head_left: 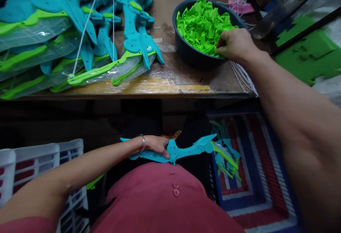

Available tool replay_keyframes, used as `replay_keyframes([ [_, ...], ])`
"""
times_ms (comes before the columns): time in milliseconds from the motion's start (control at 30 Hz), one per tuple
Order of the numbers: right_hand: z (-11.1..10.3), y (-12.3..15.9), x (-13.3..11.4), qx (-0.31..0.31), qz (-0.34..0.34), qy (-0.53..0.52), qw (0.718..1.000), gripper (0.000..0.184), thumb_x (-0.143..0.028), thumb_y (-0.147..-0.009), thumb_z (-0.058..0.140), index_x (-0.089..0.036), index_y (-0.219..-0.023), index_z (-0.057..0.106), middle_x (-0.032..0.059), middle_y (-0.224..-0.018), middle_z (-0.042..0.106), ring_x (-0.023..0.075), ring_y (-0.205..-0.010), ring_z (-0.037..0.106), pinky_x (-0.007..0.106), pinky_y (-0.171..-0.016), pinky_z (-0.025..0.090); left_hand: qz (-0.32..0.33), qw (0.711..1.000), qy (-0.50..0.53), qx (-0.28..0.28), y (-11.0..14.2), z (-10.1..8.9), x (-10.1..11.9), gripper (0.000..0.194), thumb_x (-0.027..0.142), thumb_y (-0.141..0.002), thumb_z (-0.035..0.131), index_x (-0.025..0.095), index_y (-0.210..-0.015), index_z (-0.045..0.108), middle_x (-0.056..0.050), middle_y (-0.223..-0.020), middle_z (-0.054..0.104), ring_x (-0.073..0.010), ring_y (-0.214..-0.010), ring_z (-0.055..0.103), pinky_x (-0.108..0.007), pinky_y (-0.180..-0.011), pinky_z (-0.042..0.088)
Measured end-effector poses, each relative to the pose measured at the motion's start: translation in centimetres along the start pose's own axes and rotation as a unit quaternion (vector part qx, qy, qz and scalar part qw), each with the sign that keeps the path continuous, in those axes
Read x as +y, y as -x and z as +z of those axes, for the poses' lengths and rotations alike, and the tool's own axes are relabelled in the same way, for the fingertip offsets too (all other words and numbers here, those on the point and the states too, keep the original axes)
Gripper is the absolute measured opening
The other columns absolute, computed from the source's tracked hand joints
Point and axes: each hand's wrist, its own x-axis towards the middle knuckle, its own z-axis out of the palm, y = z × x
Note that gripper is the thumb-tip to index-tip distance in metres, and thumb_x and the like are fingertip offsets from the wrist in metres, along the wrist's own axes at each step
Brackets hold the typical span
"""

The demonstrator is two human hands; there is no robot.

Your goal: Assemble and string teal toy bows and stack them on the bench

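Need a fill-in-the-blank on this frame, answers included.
1. The right hand reaches into a round dark bowl of small ____ plastic pieces.
2. The ____ hand, with a silver bangle at its wrist, holds a long turquoise plastic part.
3. The bowl stands to the ____ of the stacked turquoise-and-green plastic bows.
Missing: green; left; right.

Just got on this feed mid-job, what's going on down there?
The person's left hand holds a blue plastic piece close to the body. The right hand is at a dark bowl of small green parts; whether it grips one is unclear. Blue-and-green assemblies are piled left of the bowl.
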Motion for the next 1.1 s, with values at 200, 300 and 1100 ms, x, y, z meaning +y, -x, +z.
replay_keyframes([
  [200, -3.1, 3.3, -6.1, 0.11, -0.017, 0.0, 0.994, 0.013, -0.03, -0.097, 0.067, -0.03, -0.11, 0.062, 0.0054, -0.12, 0.068, 0.0247, -0.118, 0.05, 0.048, -0.109, 0.037, -0.024, 1.0, 0.007, 0.003, -0.4, 0.3, -0.4, 0.038, 0.031, -0.068, 0.083, 0.021, -0.102, 0.073, -0.004, -0.1, 0.076, -0.0254, -0.098, 0.065, -0.037, -0.09, 0.051],
  [300, -3.6, 7.4, -10.0, 0.188, -0.039, -0.024, 0.981, 0.018, -0.031, -0.099, 0.062, -0.026, -0.116, 0.063, 0.0084, -0.121, 0.069, 0.0278, -0.116, 0.054, 0.05, -0.105, 0.041, -0.032, 0.999, 0.007, 0.012, -0.4, 0.3, -0.6, 0.042, 0.033, -0.065, 0.085, 0.021, -0.103, 0.072, -0.004, -0.102, 0.075, -0.0259, -0.098, 0.066, -0.038, -0.09, 0.051],
  [1100, 9.9, 34.9, -22.2, 0.043, -0.105, -0.349, 0.93, 0.021, -0.015, -0.102, 0.051, -0.019, -0.109, 0.071, 0.0118, -0.102, 0.074, 0.0224, -0.094, 0.07, 0.039, -0.08, 0.062, -0.049, 0.996, 0.044, -0.066, -1.4, -0.4, -1.0, 0.053, 0.038, -0.056, 0.091, 0.02, -0.102, 0.07, -0.003, -0.104, 0.074, -0.0272, -0.101, 0.066, -0.042, -0.097, 0.051],
])
